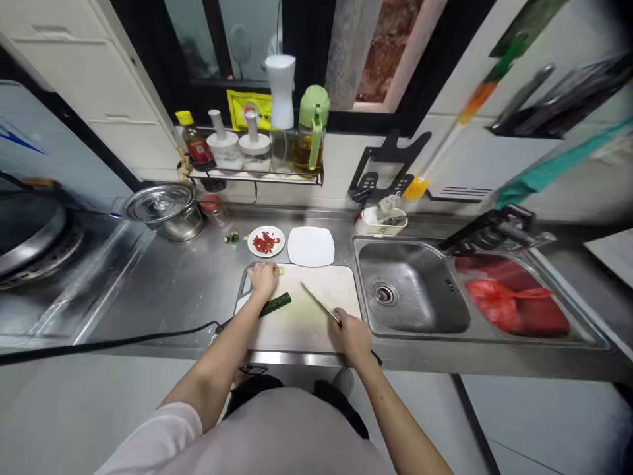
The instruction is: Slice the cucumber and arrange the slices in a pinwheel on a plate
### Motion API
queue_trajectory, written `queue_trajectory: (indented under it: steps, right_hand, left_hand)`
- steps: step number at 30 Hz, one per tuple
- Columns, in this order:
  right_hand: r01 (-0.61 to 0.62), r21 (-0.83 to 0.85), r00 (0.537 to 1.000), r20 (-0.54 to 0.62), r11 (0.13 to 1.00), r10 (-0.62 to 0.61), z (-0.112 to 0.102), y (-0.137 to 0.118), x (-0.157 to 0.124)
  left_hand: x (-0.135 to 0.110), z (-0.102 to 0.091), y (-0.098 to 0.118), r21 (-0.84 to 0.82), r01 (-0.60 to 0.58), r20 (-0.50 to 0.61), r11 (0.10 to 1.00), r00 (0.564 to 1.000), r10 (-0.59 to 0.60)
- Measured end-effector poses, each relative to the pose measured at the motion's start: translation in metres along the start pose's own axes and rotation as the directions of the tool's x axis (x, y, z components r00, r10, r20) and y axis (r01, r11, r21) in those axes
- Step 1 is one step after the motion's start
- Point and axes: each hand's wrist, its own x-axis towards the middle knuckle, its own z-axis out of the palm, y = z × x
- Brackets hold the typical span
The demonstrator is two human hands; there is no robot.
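A pale cutting board point(316, 316) lies on the steel counter in front of me. My left hand point(263, 278) rests at the board's far left corner, fingers curled over something small and green that I cannot make out. A dark green cucumber piece point(275, 304) lies on the board just beside my left wrist. My right hand point(352, 338) is closed round the handle of a knife point(319, 303), whose blade points up and left over the board, apart from the cucumber.
Behind the board stand a small plate of chopped red chilli point(266, 241) and a white square plate point(311, 246). A double sink point(413, 297) is to the right, with a red bag point(504, 303). A steel pot point(163, 210), stove and condiment shelf point(257, 173) lie left and behind. A black cable point(123, 342) crosses the counter edge.
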Motion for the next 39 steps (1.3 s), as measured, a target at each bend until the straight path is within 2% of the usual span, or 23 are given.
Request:
queue_trajectory:
  steps: [3,7,12,18,27,39]
  right_hand:
    - [-0.004,-0.008,1.000,0.026,1.000,0.005,-0.003,-0.002,0.000]
    - [-0.008,-0.011,0.999,0.050,1.000,0.009,-0.007,-0.005,0.000]
    - [-0.024,0.014,0.996,0.086,1.000,0.023,-0.010,-0.010,0.001]
    - [-0.039,0.115,0.987,0.157,0.993,0.020,-0.011,-0.017,0.005]
    - [0.023,0.181,0.982,0.183,0.983,-0.057,-0.012,-0.034,0.007]
    - [0.123,0.160,0.962,0.225,0.979,-0.158,-0.015,-0.061,-0.004]
  left_hand:
    - [-0.003,-0.003,-0.004,-0.098,0.079,-0.037,0.992,0.996,-0.083]
    - [-0.018,-0.003,-0.015,-0.219,0.072,-0.115,0.973,0.988,-0.099]
    - [-0.052,0.003,-0.033,-0.283,-0.131,-0.174,0.950,0.981,0.084]
    - [-0.083,0.011,-0.040,-0.268,-0.364,-0.200,0.892,0.927,0.318]
    - [-0.085,0.016,-0.035,-0.287,-0.458,-0.187,0.841,0.888,0.419]
    - [-0.087,0.025,-0.038,-0.250,-0.459,-0.135,0.853,0.889,0.438]
